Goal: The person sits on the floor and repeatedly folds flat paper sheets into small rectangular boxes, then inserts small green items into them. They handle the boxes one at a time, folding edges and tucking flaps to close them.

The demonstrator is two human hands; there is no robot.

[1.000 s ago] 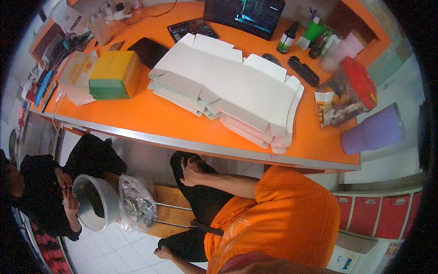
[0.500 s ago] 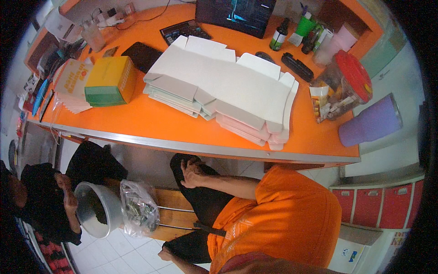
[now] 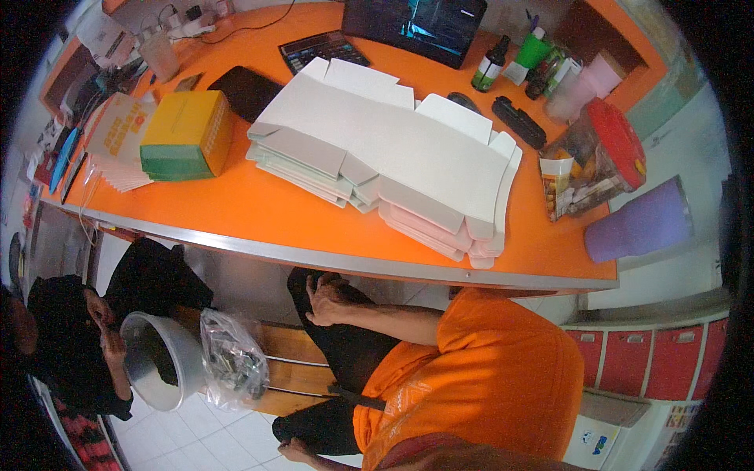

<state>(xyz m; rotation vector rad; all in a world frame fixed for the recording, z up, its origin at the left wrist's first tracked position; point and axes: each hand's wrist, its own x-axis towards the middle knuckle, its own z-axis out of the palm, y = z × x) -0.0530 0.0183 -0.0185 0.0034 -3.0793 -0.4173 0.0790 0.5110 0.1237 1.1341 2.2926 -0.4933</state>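
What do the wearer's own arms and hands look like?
Right arm: loose, plain-looking orange short sleeve, then a bare forearm. The right hand is ungloved, with no watch visible. The left hand also looks gloveless; it's dim, and its sleeve edge can't be made out.

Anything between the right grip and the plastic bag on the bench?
No obstacle visible. The right grip rests on the black trousers; wooden bench shows between them and the clear plastic bag. The tub sits beyond.
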